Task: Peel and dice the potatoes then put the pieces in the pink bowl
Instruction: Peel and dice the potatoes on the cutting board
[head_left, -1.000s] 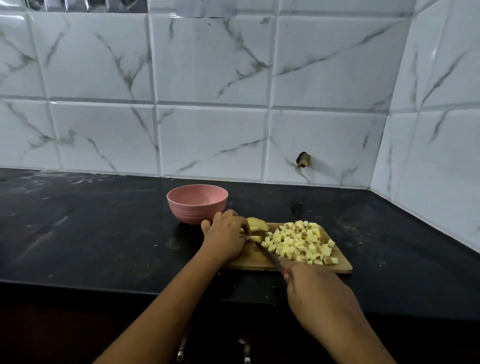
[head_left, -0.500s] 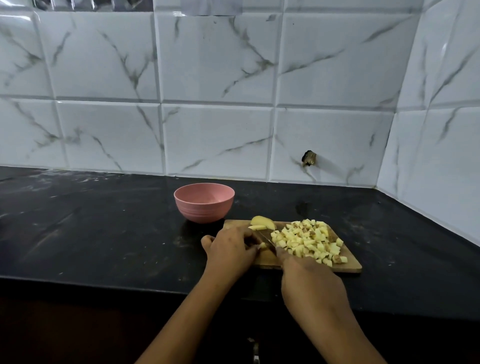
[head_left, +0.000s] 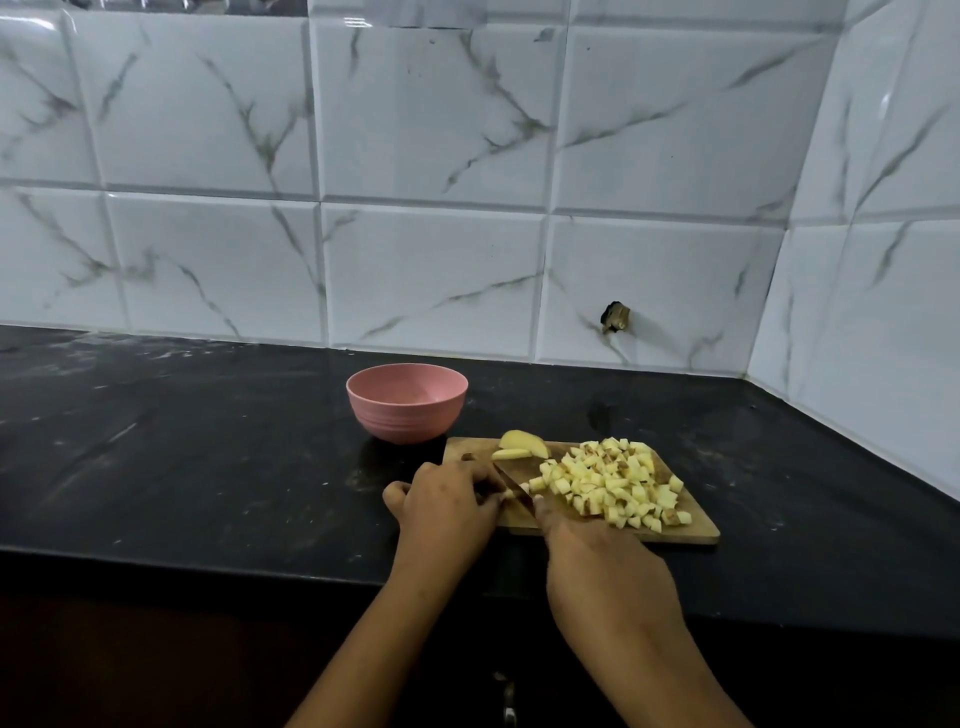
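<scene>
A wooden cutting board (head_left: 696, 530) lies on the black counter with a heap of diced potato (head_left: 615, 480) on its right half. Two uncut potato wedges (head_left: 522, 446) sit at the board's far left corner. My left hand (head_left: 447, 501) is curled over a small potato piece at the board's near left, mostly hiding it. My right hand (head_left: 597, 561) grips a knife (head_left: 514, 486) whose blade points up and left, right beside the left fingers. The pink bowl (head_left: 407, 402) stands behind the board's left end, with nothing visible inside.
The black counter (head_left: 182, 457) stretches wide to the left and ends at a front edge just below my wrists. White marble tiles form the back wall and the right corner wall. A small dark hole (head_left: 615, 317) marks the back wall.
My left hand has drawn back from the wedges toward the board's near left edge, and the knife blade followed it there. The wedges now lie uncovered.
</scene>
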